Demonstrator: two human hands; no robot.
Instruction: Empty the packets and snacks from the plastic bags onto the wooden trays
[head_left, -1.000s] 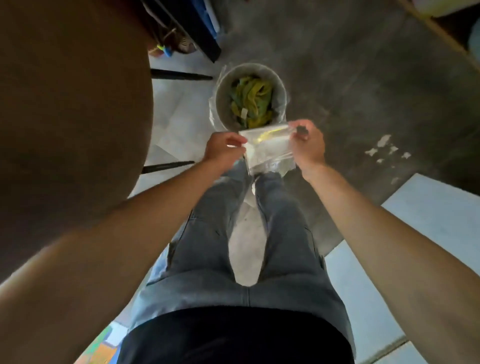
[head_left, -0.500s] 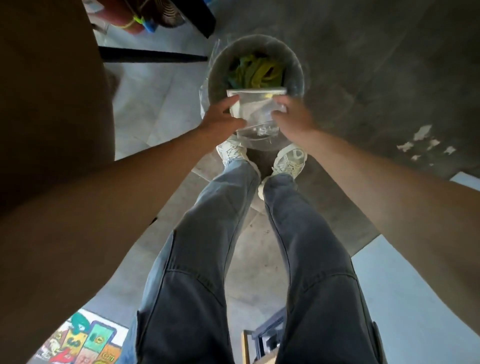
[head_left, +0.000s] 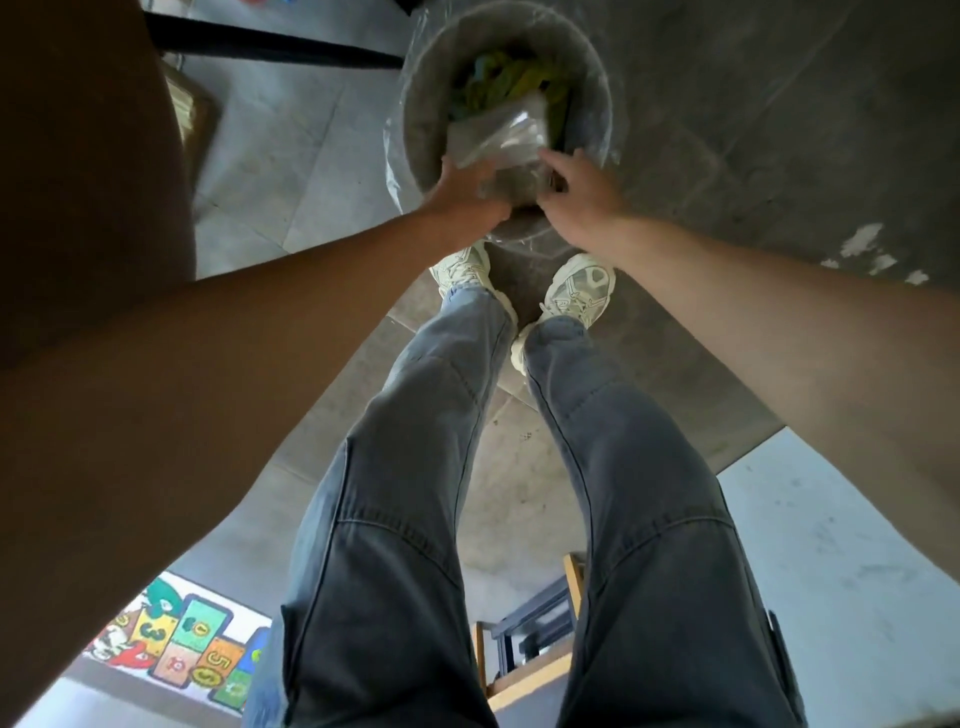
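Both hands' fingers (head_left: 457, 171) pinch a clear plastic bag (head_left: 501, 137) over the lined bin (head_left: 415, 111) by the shoes (head_left: 579, 286).

Readable only on the colourful floor mat (head_left: 182, 644) at lower left: cartoon number squares. A yellow "3" (head_left: 154, 631) on a yellow square, a "5" (head_left: 214, 659) on an orange square, and a further curled yellow figure resembling another "5" (head_left: 203, 677) just below it. Other squares carry marks too small and blurred to make out. No legible writing on anything else in view.
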